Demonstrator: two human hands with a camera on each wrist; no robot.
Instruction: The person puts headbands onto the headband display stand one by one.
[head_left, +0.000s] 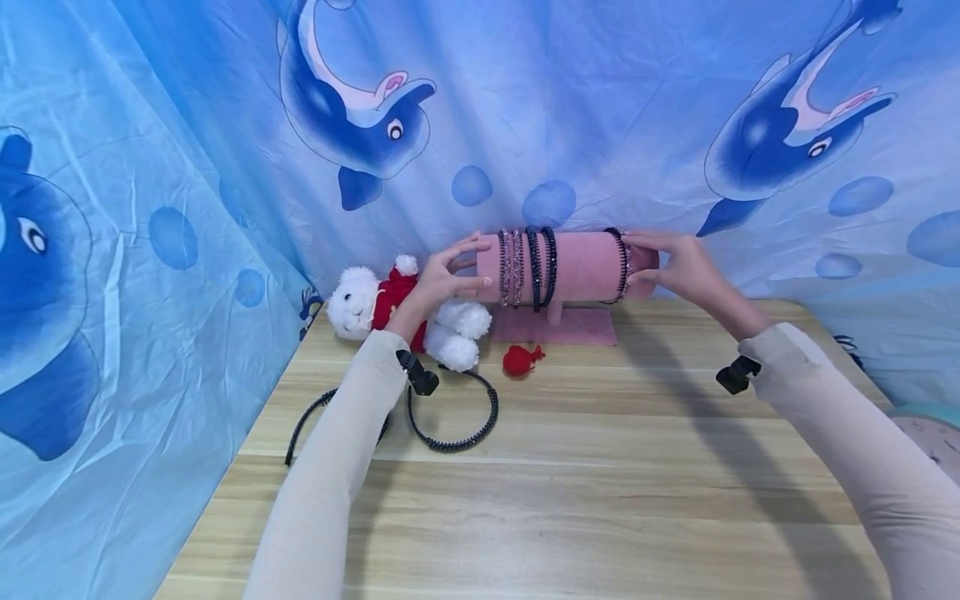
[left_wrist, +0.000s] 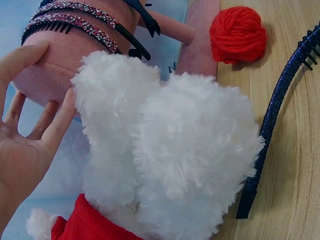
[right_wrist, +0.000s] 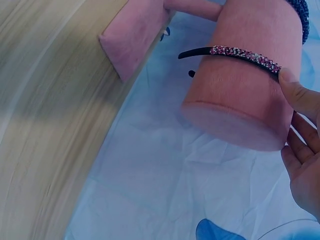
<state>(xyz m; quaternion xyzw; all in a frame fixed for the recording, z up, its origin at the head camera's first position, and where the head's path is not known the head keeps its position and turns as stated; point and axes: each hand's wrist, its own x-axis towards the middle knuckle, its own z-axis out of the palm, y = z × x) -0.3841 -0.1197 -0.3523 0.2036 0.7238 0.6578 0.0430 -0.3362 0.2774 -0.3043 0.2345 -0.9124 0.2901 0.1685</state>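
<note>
A pink cylindrical headband stand (head_left: 588, 258) stands at the table's back, its roll lying sideways on a short post. My left hand (head_left: 442, 275) holds the roll's left end, thumb on one side and fingers on the other. At the other end, my right hand (head_left: 686, 262) pinches a dark headband with pink glitter (right_wrist: 245, 55), thumb tip on its glittered band and the other fingers behind the roll. Glittery pink headbands (left_wrist: 75, 22) sit near the left end. Dark blue beaded headbands (head_left: 550, 267) circle the roll beside them.
A white plush bear (head_left: 453, 321) in red clothing lies left of the stand, close by my left wrist. A red yarn ball (head_left: 517, 361) rests before the base. Dark headbands (head_left: 450, 446) lie on the wooden table (head_left: 585, 517). A round clock (head_left: 930, 437) is at the right edge.
</note>
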